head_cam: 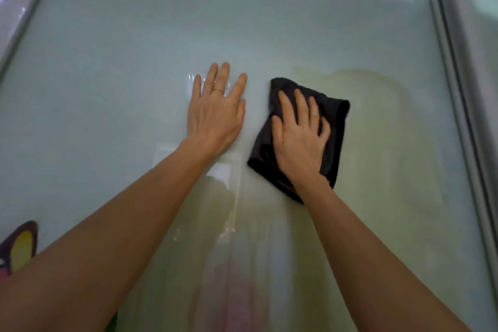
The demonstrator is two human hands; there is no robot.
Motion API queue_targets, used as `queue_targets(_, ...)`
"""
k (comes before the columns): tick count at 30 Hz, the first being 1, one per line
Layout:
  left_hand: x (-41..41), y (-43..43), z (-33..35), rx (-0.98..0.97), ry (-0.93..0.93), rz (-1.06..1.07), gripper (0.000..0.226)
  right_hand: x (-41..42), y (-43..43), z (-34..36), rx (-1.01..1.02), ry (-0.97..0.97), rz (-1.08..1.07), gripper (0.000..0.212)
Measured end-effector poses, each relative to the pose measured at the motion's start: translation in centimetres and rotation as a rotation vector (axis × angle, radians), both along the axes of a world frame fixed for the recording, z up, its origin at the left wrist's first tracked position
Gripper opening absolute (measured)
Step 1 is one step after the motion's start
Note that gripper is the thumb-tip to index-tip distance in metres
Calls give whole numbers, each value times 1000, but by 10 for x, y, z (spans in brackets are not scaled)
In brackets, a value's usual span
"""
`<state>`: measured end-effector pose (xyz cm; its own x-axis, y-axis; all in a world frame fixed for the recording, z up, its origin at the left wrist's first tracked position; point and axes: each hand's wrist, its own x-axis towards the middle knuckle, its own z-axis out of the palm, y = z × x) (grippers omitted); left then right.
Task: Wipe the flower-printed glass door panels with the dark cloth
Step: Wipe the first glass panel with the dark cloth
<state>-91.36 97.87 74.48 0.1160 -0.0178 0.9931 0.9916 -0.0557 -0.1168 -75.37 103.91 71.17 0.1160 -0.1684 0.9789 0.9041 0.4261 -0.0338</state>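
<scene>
Pressed flat, the right hand lies on the dark cloth with its fingers spread and nearly straight, pushing the cloth against the glass rather than clutching it; nothing is pinched. The cloth is folded into a rough rectangle, tilted, just right of the middle of the frame, its lower corner partly hidden by the wrist. Just beside it to the left, not touching it, the left hand rests palm-down on the bare glass door panel, fingers straight and slightly fanned, a thin ring on one finger. Both bare forearms reach up from the lower edge of the frame. The panel is a pale, frosted green-white and fills most of the view; a piece of the flower print, dark-edged with yellow and pink, shows at the lower left. A grey metal frame runs down the right side, and another frame strip slants across the upper left corner.
</scene>
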Motion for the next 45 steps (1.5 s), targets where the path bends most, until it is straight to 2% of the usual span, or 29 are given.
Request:
queue_targets(2,1,1,0,12,-8,11,51,16,5,-7,-56,95,25,60)
queue_targets(4,3,2,2,11,-14,16,51,22,7,-20,-45,85,6,59)
queue_targets(9,10,3,14,16,-23,30,52,5,2,-23,15,-99,3,55)
queue_targets(13,10,5,16,37,-27,37,52,14,-4,-1,-45,-239,39,61)
queue_targets(19,11,4,15,28,-27,36,52,45,9,9,-107,-19,13,67)
queue_targets(23,12,5,12,36,-37,38,51,41,13,-4,17,38,131,51)
queue_targets(27,13,6,12,58,-40,38,51,22,6,4,79,-105,164,49)
queue_targets(31,13,5,13,57,-34,35,51,15,-12,43,-63,-224,103,50)
queue_targets(35,12,4,14,52,-39,42,52,33,-13,78,-230,-124,52,54)
queue_targets(39,13,4,13,45,-38,45,52,71,-2,70,-364,69,126,57)
queue_targets(42,13,6,12,56,-45,57,52,77,0,44,-363,123,121,56)
queue_targets(45,15,7,12,62,-49,58,52,59,-4,27,-307,69,58,55)
